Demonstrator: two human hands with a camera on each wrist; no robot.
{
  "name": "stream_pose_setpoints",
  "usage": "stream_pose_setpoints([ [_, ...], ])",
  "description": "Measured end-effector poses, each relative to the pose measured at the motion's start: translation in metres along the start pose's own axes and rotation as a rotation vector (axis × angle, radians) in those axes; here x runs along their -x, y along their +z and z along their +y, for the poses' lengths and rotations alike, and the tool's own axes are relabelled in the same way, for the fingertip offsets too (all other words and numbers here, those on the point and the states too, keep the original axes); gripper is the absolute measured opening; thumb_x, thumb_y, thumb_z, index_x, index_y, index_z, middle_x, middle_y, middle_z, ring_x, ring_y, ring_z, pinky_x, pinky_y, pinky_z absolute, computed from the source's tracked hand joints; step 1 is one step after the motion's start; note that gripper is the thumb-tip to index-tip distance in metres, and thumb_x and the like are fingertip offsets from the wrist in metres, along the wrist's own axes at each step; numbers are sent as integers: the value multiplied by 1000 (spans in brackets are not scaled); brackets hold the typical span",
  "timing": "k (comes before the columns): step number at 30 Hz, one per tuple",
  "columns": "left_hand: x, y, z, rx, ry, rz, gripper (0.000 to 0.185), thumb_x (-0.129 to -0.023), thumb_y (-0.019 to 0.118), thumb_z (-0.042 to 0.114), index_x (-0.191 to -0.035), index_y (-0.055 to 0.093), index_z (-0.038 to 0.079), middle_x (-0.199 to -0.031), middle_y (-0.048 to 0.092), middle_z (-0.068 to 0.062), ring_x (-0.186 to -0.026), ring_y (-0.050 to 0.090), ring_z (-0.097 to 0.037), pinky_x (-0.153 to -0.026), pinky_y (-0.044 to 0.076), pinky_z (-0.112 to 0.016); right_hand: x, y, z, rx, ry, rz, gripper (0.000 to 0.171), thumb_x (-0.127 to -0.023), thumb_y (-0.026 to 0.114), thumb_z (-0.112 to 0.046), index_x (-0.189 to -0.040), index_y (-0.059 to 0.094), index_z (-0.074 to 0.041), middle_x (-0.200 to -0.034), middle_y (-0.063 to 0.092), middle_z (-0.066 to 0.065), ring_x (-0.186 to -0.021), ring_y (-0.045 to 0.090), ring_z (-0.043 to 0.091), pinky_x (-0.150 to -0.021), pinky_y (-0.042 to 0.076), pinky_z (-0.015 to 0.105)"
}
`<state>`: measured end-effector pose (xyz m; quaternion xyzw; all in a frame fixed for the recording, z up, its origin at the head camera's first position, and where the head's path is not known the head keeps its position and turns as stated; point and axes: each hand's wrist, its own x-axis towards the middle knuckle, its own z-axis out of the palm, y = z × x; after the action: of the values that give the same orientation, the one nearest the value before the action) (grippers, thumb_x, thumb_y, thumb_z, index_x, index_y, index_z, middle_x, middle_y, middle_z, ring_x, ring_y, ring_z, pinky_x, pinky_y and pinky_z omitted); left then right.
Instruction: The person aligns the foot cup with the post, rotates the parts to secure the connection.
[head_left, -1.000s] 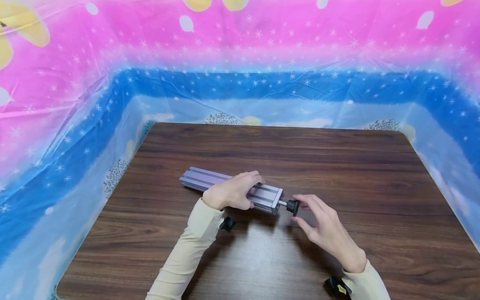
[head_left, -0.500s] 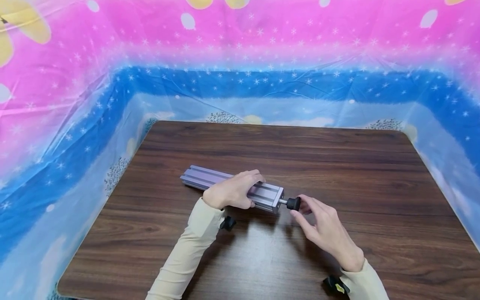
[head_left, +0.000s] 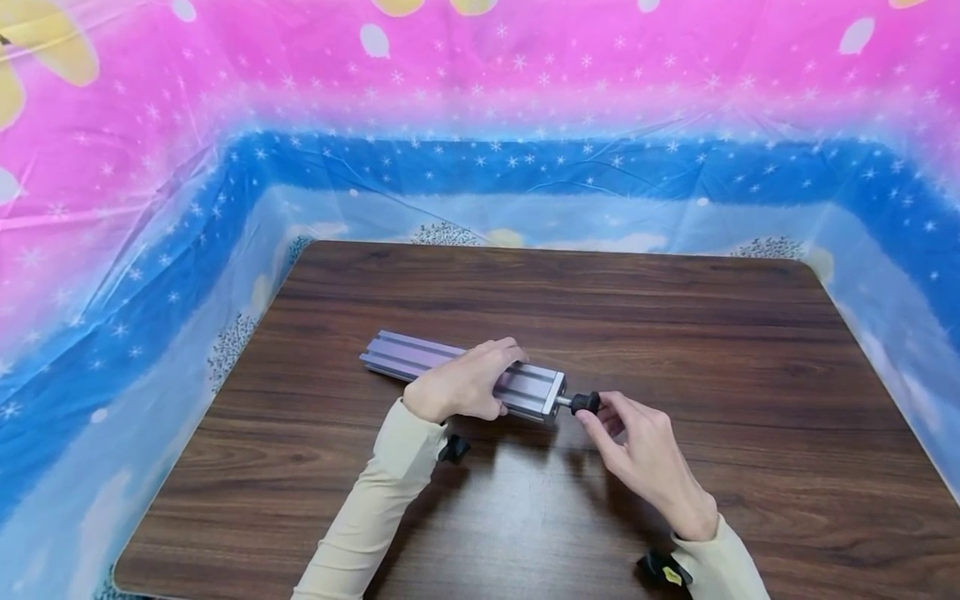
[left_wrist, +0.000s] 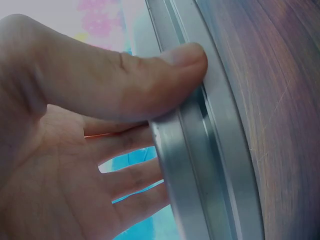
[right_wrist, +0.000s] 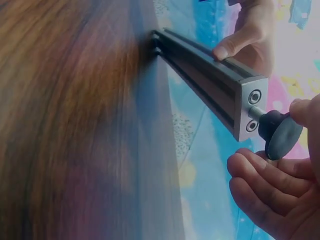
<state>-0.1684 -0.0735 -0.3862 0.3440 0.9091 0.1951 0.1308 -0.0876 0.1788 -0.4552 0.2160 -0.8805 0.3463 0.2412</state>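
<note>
**Two hands on a slotted metal bar**

On the dark wooden table, near its middle, a silver aluminium bar lies flat, its long axis running from the far left toward the near right. The left hand lies over the bar's right half, wrist low and sleeve stretched back toward the near edge; its fingers curl over the far side while the thumb presses the near face (the left wrist view shows the thumb laid flat along a groove, the other fingers wrapped behind). The grip is closed around the bar.

At the bar's right end a short metal stem carries a black knob. The right hand comes in from the near right, forearm angled across the table, and pinches that knob between thumb and fingertips; the right wrist view shows the knob with the thumb at its rim and the remaining fingers curled loosely just below it. The end plate shows two round holes, and the stem sits in the upper one.

A bright pink and blue plastic sheet rises around the table on three sides.
</note>
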Motion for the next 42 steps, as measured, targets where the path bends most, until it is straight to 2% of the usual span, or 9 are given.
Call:
stream_pose_setpoints([
  [11,2,6,4,-60,-5,22,69,-69,75,-6,-134,58,9,-115,55,-4,-104,52,-21,-93,47,-36,3,3,-4,-13,94,-31,9,-90,76,-17,-92,70,-10,-72,68,-5,-62,60,-2,-57,51,17],
  [15,1,6,6,-80,15,25,71,-70,83,0,-136,58,9,-120,55,-7,-108,53,-25,-94,49,-39,2,2,-6,-24,124,-33,9,-91,75,-19,-91,70,-10,-72,67,-5,-61,59,-2,-56,51,19],
  [19,0,5,6,-96,51,46,71,-69,88,7,-134,60,8,-118,55,-7,-104,53,-25,-90,50,-40,-1,1,-8,-21,167,-32,11,-93,72,-21,-89,70,-11,-71,66,-6,-60,57,-2,-55,49,19],
  [28,-1,1,4,-81,78,49,63,-72,86,10,-130,61,9,-111,56,-1,-97,50,-20,-88,47,-37,-7,-3,-12,-13,241,-46,21,-96,68,-27,-78,68,-16,-64,63,-10,-55,55,-2,-53,46,20],
  [33,-1,-1,5,-65,71,45,61,-75,85,11,-131,61,8,-108,55,-1,-97,50,-20,-87,47,-35,-6,-5,-10,-39,262,-100,30,-101,60,-31,-75,67,-17,-59,59,-14,-50,52,-1,-53,44,20],
  [35,-1,-4,5,-53,61,47,62,-75,85,11,-132,60,7,-108,55,-1,-97,50,-20,-87,46,-35,-6,-7,-9,-42,257,-120,30,-103,58,-31,-79,68,-15,-62,62,-12,-53,54,-1,-56,46,21],
  [38,0,-7,7,-34,51,45,63,-75,85,12,-133,60,7,-108,55,-1,-98,50,-20,-86,47,-35,-4,-11,-8,-53,193,-110,18,-98,66,-27,-100,70,-9,-79,70,-6,-67,64,2,-65,53,22],
  [39,0,-8,7,-28,49,45,63,-75,85,12,-133,60,7,-109,55,-1,-99,50,-20,-86,47,-35,-4,-12,-7,-57,153,-97,23,-94,71,-24,-109,69,-7,-89,72,-3,-73,67,5,-69,55,22],
  [42,0,-9,6,-30,55,49,63,-76,85,13,-133,60,8,-109,56,-1,-99,51,-20,-86,47,-36,-5,-17,-5,-87,-4,-45,57,-81,84,-15,-132,60,-4,-116,69,5,-94,70,16,-84,55,23],
])
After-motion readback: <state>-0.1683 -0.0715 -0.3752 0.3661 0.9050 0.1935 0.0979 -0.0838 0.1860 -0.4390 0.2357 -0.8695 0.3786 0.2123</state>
